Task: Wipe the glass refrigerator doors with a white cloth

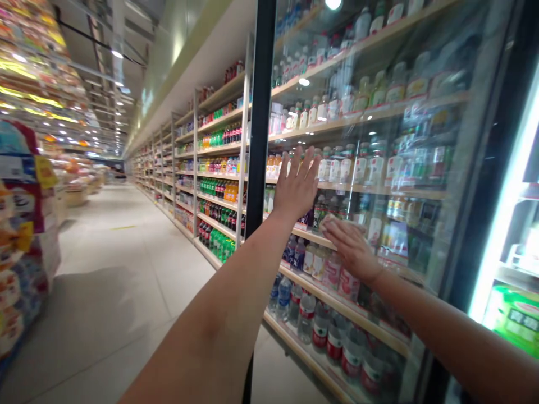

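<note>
A glass cooler door (379,62) with a black frame stands in front of me, swung out from the cabinet. My left hand (297,188) lies against the glass near the door's dark edge, fingers spread and holding nothing. Lower and to the right, my right hand (353,247) is at the same pane, its fingers close together and slanting up to the left. A pale patch shows at its fingertips; blur hides what it is. Rows of drink bottles (332,331) are visible through or in the glass.
Open shelves of bottles (219,185) run along the wall into the distance. A pale tiled floor (126,269) forms the aisle. Stacked packaged goods (25,224) stand at the left. A lit cooler interior with a green package (514,314) is at the right edge.
</note>
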`<action>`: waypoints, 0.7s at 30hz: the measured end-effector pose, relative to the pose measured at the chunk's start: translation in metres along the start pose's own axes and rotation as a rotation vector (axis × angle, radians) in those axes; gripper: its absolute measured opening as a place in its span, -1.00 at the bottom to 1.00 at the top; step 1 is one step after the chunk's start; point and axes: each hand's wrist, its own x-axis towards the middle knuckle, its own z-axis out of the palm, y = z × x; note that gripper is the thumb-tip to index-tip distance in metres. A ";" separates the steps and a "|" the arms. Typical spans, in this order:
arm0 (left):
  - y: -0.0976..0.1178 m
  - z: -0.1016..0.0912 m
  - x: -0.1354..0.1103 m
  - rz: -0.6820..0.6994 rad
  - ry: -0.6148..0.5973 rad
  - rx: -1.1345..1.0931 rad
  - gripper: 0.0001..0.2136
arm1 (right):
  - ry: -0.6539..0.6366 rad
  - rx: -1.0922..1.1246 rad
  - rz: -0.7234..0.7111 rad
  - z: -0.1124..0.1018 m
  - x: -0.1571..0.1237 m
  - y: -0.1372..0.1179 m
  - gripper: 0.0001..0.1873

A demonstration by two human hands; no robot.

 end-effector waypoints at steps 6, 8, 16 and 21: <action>-0.001 0.001 -0.001 -0.010 -0.018 -0.021 -0.43 | -0.144 -0.009 -0.098 -0.009 -0.014 0.014 -0.13; -0.001 0.001 0.000 -0.006 -0.020 -0.020 -0.45 | -0.022 -0.038 0.015 -0.010 0.003 0.023 -0.11; 0.000 0.000 0.000 -0.012 -0.010 -0.018 -0.37 | 0.072 -0.020 0.095 0.013 0.011 -0.012 -0.10; -0.001 0.004 0.000 0.018 0.016 0.004 -0.46 | -0.093 0.014 -0.084 0.018 -0.010 -0.025 -0.16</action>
